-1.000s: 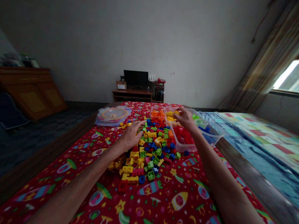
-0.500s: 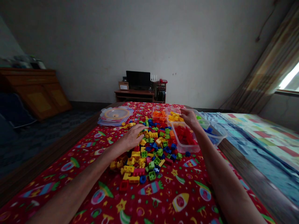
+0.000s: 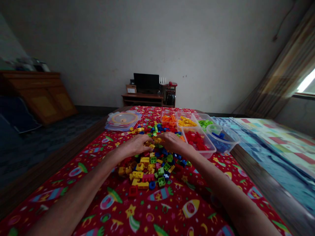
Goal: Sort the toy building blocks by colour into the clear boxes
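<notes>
A pile of mixed toy bricks (image 3: 147,167) in yellow, green, blue and red lies on the table. My left hand (image 3: 138,144) reaches into its far left part, with thumb and fingers curled round a yellow brick (image 3: 148,144). Close beside it, my right hand (image 3: 171,141) bends down over the pile, its fingertips pinched at another yellow brick (image 3: 157,140); the hand itself partly hides the grip. To the right stand clear boxes of sorted bricks: a red-brick box (image 3: 211,150) nearest, with a yellow-brick box (image 3: 180,114) behind it.
An orange-brick box (image 3: 164,114), a green-brick box (image 3: 203,115) and a round tub (image 3: 235,140) of blue bricks stand around the other boxes. Stacked clear lids (image 3: 123,120) lie at the far left. A patterned red cloth (image 3: 157,216) covers the table; a bed (image 3: 275,141) adjoins on the right.
My right hand has come back from over the yellow-brick box, left and nearer, down to the pile beside my left hand. The left hand has stayed at the pile, shifting slightly.
</notes>
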Action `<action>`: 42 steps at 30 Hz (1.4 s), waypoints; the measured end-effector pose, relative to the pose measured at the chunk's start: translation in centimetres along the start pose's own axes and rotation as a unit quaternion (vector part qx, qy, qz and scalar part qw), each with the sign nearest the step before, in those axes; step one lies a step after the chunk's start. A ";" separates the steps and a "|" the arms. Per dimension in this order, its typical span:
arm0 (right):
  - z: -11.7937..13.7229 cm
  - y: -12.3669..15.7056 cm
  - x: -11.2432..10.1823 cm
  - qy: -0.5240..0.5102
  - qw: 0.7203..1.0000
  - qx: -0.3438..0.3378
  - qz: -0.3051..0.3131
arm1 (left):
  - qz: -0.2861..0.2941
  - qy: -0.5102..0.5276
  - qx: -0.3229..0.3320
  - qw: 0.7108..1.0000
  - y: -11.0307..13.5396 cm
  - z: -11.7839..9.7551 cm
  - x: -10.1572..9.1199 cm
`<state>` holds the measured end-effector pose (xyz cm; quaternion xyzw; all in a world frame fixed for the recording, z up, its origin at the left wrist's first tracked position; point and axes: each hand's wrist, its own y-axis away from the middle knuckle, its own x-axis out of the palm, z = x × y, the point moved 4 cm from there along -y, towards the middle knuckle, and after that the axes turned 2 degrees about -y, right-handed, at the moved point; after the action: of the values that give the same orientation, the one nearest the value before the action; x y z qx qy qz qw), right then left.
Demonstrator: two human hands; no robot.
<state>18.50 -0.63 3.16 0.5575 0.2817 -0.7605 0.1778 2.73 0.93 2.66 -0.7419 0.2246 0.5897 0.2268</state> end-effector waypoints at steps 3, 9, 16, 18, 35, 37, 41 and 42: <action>-0.8 0.2 -0.4 0.016 0.999 0.023 -0.021 | -0.041 0.033 -0.037 0.998 -0.1 0.7 -0.5; -1.1 0.3 -1.3 0.003 0.998 -0.004 -0.070 | -0.102 0.303 -0.085 0.944 -0.2 2.0 -0.7; 0.8 -0.1 -1.7 -0.158 0.984 -0.041 -0.074 | -0.057 0.520 -0.094 0.847 0.0 0.4 0.3; 1.2 -0.1 -1.7 -0.173 0.982 -0.049 -0.058 | -0.047 0.520 -0.088 0.848 0.0 -0.2 0.3; -0.9 -0.3 -1.5 -0.142 0.983 -0.032 -0.110 | -0.062 0.485 -0.087 0.868 -0.3 0.5 0.3; -0.4 -0.4 -1.6 -0.182 0.974 -0.032 -0.135 | -0.056 0.493 -0.084 0.864 -0.5 0.2 0.5; 0.6 -0.5 -1.3 -0.230 0.962 -0.038 -0.140 | -0.034 0.501 -0.065 0.862 -0.8 -0.1 1.0; 0.7 -0.6 -1.3 -0.231 0.962 -0.040 -0.138 | -0.031 0.500 -0.061 0.863 -0.9 -0.1 1.1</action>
<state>18.06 -0.68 4.63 0.3150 0.3376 -0.8736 0.1537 3.57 1.48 1.69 -0.9562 0.2480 0.1450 0.0565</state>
